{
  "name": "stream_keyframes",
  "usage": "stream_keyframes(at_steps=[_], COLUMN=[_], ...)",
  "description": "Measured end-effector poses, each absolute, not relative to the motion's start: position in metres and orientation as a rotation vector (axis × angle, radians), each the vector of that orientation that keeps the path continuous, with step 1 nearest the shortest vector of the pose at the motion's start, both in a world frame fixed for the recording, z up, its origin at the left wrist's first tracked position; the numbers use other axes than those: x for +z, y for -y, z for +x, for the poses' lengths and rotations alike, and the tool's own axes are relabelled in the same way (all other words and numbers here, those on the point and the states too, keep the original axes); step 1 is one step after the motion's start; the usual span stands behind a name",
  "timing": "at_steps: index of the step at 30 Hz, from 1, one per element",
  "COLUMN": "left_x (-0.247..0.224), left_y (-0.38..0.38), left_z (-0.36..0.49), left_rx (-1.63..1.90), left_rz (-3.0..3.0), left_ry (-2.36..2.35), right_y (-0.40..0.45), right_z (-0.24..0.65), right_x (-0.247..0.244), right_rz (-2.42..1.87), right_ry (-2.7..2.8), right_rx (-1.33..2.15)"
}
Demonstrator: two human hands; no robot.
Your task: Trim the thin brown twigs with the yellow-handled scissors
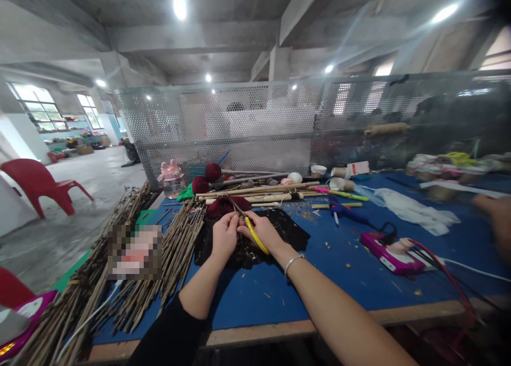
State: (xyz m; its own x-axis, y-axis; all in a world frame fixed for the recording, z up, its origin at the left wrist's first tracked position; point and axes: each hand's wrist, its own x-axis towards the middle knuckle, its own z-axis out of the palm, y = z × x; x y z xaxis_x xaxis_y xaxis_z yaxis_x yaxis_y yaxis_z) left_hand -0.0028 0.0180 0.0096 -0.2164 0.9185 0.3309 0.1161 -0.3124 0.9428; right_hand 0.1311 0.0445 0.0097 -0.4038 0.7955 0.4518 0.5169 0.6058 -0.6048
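Over a black cloth (281, 222) on the blue table, my two hands meet close together. My right hand (263, 232) is closed around scissors (257, 236) with yellow handles, their blades pointing away from me and up to the left. Fingers pinched, my left hand (225, 233) is right beside the blades; what it grips is small and mostly hidden. Dark red yarn (227, 206) lies just beyond the hands. Left of the cloth is a spread of thin brown twigs (179, 238).
A blue glue gun (349, 213) and a purple power strip (393, 254) with cords lie to the right, near a clear plastic bag (415, 209). Sticks and yarn balls (213, 172) line the back before a perforated metal screen (223, 116). Another person's hand (497, 217) is at far right.
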Motion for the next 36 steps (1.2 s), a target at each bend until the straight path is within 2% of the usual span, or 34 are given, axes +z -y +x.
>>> stream_keyframes(at_steps=[5,18,36], left_x=[0.0063,0.0045,0.0045], left_y=[-0.0199,-0.0238,-0.0221], left_z=[-0.0044,-0.0021,-0.0018], left_rx=[1.603,1.564,1.557], left_rz=[1.445,1.298,1.256], left_ry=[-1.222,-1.255,-1.195], right_y=[-0.0439,-0.0452,-0.0476], right_z=[0.1323,0.1317,0.1302], right_x=[0.009,0.0093,0.0061], right_rz=[-1.102,-1.121,-0.949], right_ry=[2.14,2.129,2.046], right_rx=[0.362,0.393,0.645])
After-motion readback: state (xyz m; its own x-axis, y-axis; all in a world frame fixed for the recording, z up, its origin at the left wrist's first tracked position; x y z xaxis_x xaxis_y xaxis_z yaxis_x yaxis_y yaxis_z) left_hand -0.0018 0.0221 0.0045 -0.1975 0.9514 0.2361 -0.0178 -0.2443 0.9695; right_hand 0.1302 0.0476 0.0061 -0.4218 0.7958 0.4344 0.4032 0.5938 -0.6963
